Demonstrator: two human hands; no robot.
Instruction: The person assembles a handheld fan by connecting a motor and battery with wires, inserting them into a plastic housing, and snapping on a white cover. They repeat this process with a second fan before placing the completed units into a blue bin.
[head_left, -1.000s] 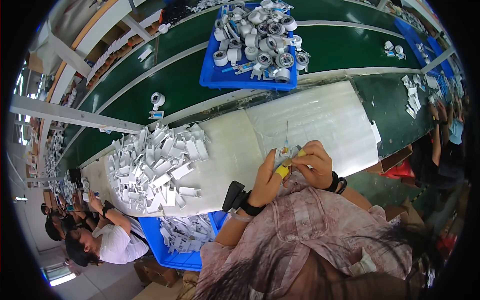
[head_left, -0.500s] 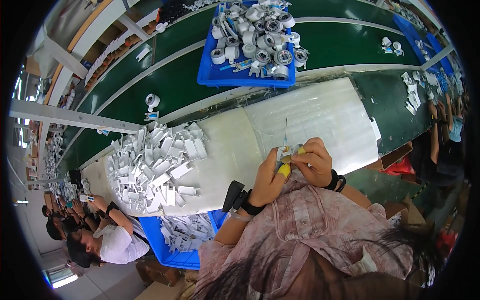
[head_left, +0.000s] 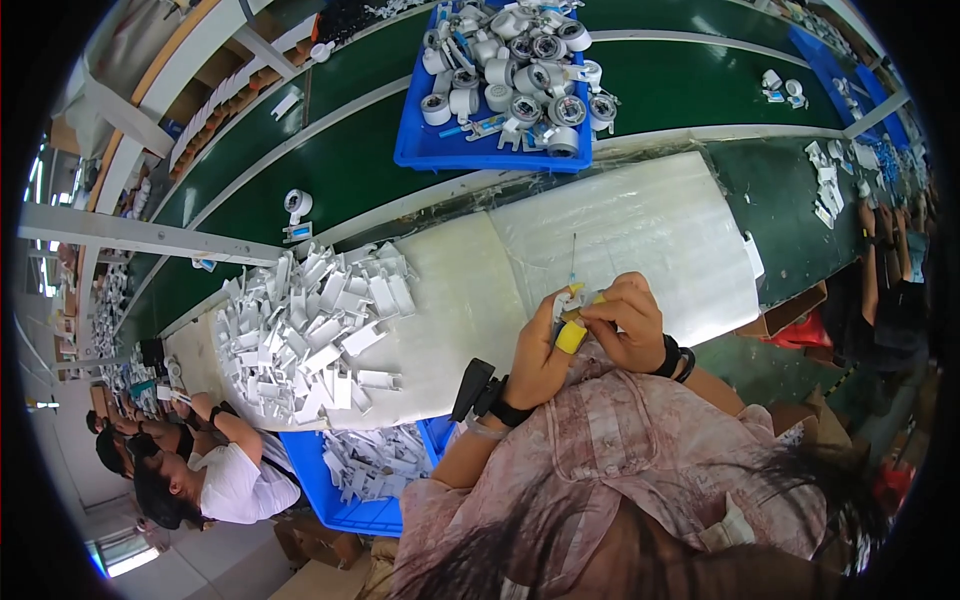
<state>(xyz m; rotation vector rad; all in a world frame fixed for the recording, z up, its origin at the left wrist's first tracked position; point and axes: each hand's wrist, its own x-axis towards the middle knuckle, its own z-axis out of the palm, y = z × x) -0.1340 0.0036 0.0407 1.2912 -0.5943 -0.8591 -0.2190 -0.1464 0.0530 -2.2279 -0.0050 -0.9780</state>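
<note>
My left hand (head_left: 540, 358) is closed around a small white plastic part (head_left: 562, 301) in front of my chest, its thumb and a fingertip wrapped in yellow coverings. My right hand (head_left: 628, 325) pinches at the same part from the other side, also with yellow at a fingertip; the fingers hide most of what lies between them. Just beyond the part, a thin dark rod with a bluish lower end (head_left: 573, 262) sticks up; its kind cannot be made out. A big heap of white plastic pieces (head_left: 315, 335) lies on the table to the left.
A blue tray (head_left: 420, 150) piled with round white-and-grey units stands on the green conveyor (head_left: 690, 85). Below the heap, a blue bin (head_left: 370, 518) holds more white pieces. Pale sheeting (head_left: 640, 230) covers the table. Other people work at far left and far right.
My left thumb has shifted, and more of its yellow covering shows; another yellow fingertip now shows above the part. A unit on the conveyor slid slightly left.
</note>
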